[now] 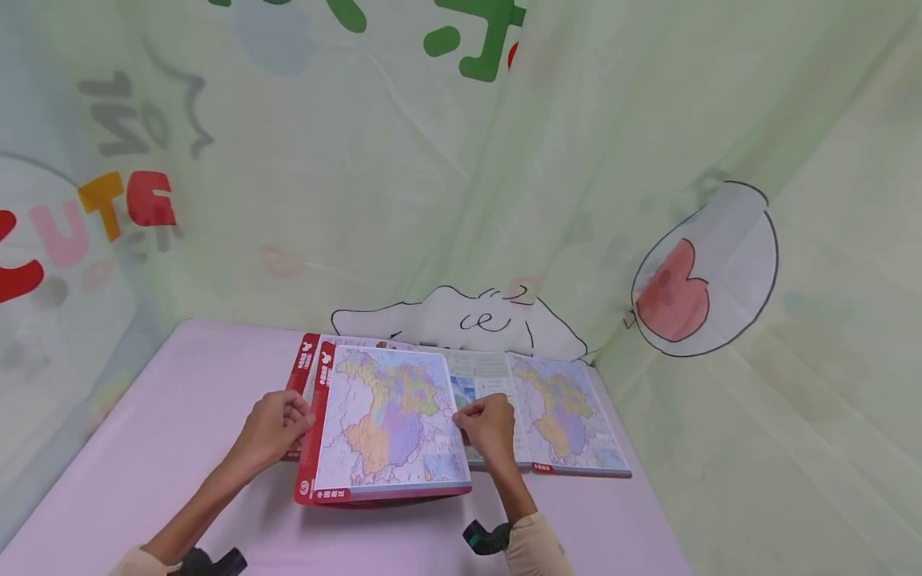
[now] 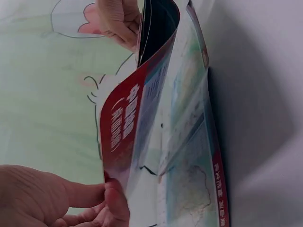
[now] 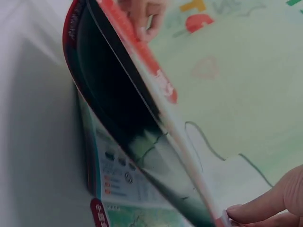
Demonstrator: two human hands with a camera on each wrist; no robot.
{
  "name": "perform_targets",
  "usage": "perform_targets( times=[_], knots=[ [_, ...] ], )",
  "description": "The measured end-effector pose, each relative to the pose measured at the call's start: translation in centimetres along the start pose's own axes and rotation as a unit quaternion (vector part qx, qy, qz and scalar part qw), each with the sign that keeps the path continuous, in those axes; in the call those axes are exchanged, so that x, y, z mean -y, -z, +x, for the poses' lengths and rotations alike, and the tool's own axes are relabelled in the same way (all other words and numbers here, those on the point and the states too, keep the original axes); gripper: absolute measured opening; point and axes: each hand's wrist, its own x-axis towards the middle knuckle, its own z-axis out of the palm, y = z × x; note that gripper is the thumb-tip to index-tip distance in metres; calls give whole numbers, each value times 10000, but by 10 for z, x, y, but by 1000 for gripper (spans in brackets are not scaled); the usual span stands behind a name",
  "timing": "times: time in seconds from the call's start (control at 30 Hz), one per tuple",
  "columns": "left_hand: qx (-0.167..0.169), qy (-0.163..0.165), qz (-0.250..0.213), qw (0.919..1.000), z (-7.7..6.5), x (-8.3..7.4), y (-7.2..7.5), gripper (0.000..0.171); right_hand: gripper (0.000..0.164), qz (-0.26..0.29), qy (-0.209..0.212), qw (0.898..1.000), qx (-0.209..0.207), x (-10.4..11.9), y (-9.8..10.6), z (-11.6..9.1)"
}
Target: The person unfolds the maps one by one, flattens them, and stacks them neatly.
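Note:
A folded map [image 1: 392, 420] with a red left margin and colored regions is raised and tilted above the table. My left hand [image 1: 272, 428] pinches its red left edge, and thumb and fingers meet on that edge in the left wrist view. At the opposite edge my right hand [image 1: 491, 426] pinches the sheet between thumb and fingers. In the right wrist view the map's layers [image 3: 142, 94] bow apart, leaving a dark gap between them. Behind and below it, a second spread of map sheets [image 1: 569, 416] lies on the table, partly hidden by the raised one.
The pale pink table [image 1: 194, 400] meets a light green printed curtain [image 1: 324, 200] along its back edge and right side. Cartoon shapes and letters are printed on the curtain. Dark wrist devices [image 1: 487, 538] sit on both forearms.

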Motion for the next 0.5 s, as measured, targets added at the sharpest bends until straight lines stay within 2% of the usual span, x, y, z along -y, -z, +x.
perform_targets(
  times=[0.17,0.3,0.5],
  knots=[
    [-256,-153,181,9994,19,6,-8,15,6,-149,-6,9996,-233,-3,-14,19],
    [-324,-102,202,9992,29,14,-13,15,6,-131,-34,9995,-279,-10,-25,31],
    [-469,-220,413,9978,47,27,-20,12,5,-101,-145,9989,-440,-16,-37,45]
  ],
)
